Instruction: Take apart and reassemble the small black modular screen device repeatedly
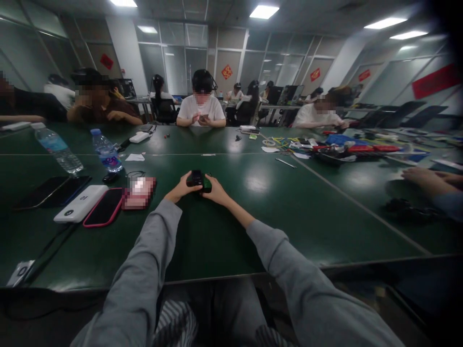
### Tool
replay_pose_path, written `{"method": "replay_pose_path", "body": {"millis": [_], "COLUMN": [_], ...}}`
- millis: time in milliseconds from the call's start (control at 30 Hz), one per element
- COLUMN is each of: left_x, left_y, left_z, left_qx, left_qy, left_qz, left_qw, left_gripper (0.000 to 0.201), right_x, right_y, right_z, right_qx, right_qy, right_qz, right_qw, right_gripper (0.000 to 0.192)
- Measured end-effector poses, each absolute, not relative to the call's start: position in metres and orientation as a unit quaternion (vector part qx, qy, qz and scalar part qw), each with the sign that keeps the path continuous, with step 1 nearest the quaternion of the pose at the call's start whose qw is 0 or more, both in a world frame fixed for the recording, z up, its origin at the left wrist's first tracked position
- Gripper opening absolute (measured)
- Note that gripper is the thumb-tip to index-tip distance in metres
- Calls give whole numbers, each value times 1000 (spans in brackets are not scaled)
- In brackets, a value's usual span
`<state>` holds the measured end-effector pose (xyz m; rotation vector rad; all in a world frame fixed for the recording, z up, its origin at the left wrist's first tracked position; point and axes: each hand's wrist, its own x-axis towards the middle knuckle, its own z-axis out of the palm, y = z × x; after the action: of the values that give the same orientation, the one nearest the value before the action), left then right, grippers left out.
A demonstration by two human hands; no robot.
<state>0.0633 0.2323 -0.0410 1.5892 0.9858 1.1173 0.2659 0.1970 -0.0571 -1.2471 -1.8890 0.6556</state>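
At the middle of the green counter, in the head view, I am watching both hands closing around one small black device: my left hand is gripping its left end and my right hand is clasping its right end, fingers wrapped, arms stretched far forward. The device is sitting low, touching or just above the counter; I cannot tell which. At that reach the grip looks weak, so I am judging it could slip and knock against the surface. To the left, a white power bank and a pink-cased phone are lying side by side, with two water bottles behind them. Other people are sitting along the far edge, well apart from my hands.
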Motion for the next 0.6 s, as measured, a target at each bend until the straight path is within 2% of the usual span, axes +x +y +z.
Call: {"method": "replay_pose_path", "body": {"millis": [100, 167, 267, 367, 467, 600], "left_x": [66, 70, 80, 93, 100, 92], "left_y": [250, 264, 285, 299, 304, 302], "left_z": [-53, -58, -65, -70, -73, -76], "left_qx": [605, 584, 564, 551, 563, 589], "left_qy": [385, 400, 453, 522, 546, 501], "left_qz": [448, 465, 498, 532, 535, 520], "left_qw": [534, 532, 478, 376, 314, 363], "left_gripper": [86, 74, 59, 54, 61, 65], "right_x": [263, 268, 279, 286, 290, 290], "right_y": [211, 218, 238, 265, 281, 274], "right_z": [-63, -65, -67, -67, -67, -69], "right_qx": [-467, -454, -453, -466, -471, -450], "right_qy": [-737, -735, -723, -696, -682, -705], "right_qz": [262, 272, 304, 352, 377, 343], "right_qw": [412, 425, 423, 418, 414, 427], "right_gripper": [105, 110, 119, 125, 117, 93]}}
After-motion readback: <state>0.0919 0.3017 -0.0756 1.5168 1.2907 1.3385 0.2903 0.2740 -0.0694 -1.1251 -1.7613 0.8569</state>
